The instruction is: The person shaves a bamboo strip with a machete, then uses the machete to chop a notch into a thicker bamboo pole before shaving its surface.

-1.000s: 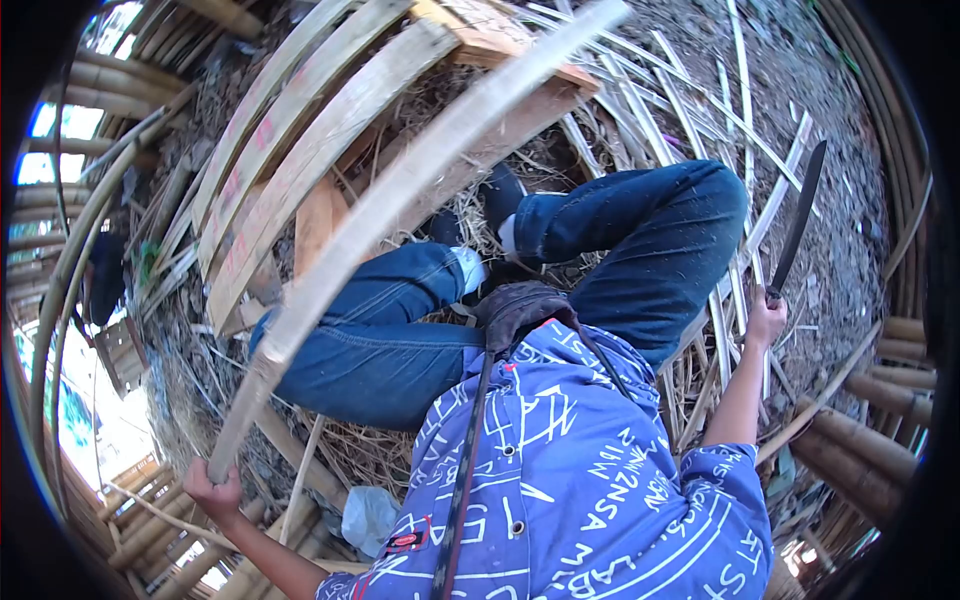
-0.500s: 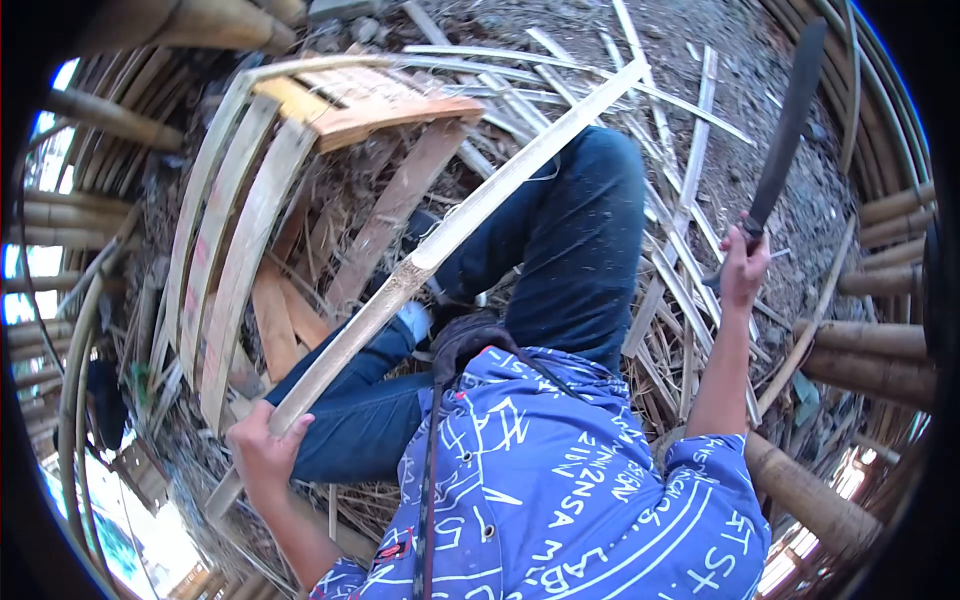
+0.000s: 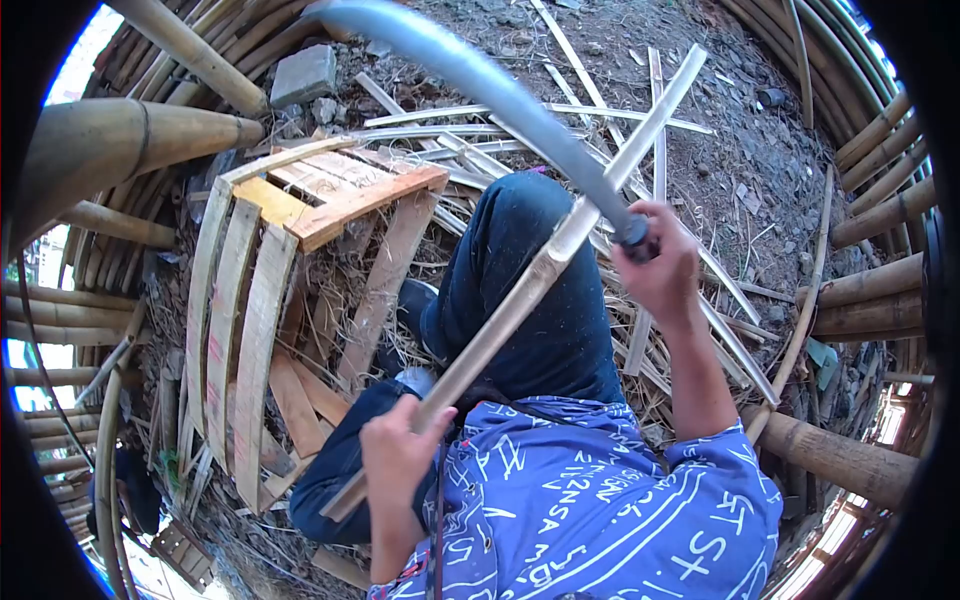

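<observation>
Evidently, a pale bamboo strip (image 3: 492, 345), long, smooth and narrow with a ridged node, was clenched near its lower end by the left grip (image 3: 400, 448) and slanted in front of the dark denim jeans (image 3: 540, 310). A curved metal knife (image 3: 500, 90), its blade blurred, was clasped at its dark handle by the right grip (image 3: 660, 262). The blade was seen crossing the strip's upper part; whether they touched could not be told. Half a second earlier, the knife had been held upright, well apart from the strip. One knife, one held strip, one rough slatted wooden crate (image 3: 262, 370) and one grey block (image 3: 304, 76) were counted; the scattered strips (image 3: 655, 140) overlapped too much for counting.
</observation>
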The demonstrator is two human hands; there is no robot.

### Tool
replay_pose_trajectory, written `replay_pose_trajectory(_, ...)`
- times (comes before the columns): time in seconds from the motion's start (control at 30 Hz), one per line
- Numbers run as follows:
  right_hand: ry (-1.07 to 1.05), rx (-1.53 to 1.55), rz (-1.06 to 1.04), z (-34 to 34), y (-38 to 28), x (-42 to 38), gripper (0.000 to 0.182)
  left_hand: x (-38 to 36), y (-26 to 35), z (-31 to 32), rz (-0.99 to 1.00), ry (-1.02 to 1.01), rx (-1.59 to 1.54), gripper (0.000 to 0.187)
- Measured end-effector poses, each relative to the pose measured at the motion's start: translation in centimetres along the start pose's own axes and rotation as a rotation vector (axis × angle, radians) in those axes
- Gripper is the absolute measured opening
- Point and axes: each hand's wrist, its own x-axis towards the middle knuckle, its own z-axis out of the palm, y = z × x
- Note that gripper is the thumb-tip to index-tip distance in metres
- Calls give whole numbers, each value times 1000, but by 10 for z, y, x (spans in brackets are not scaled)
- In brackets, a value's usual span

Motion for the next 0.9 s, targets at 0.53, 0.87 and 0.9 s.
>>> replay_pose_trajectory(0.53, 1, 180, -19, 20, -36, 13, 19, -9, 0, 4, -114, -34, -223, 45)
replay_pose_trajectory(0.87, 58, 187, 68, 19, -38, 31, 15, -18, -19, -19, -284, -300, -425, 22)
replay_pose_trajectory(0.9, 52, 223, 87, 22, -38, 30, 15, -18, -23, -17, -287, -344, -434, 21)
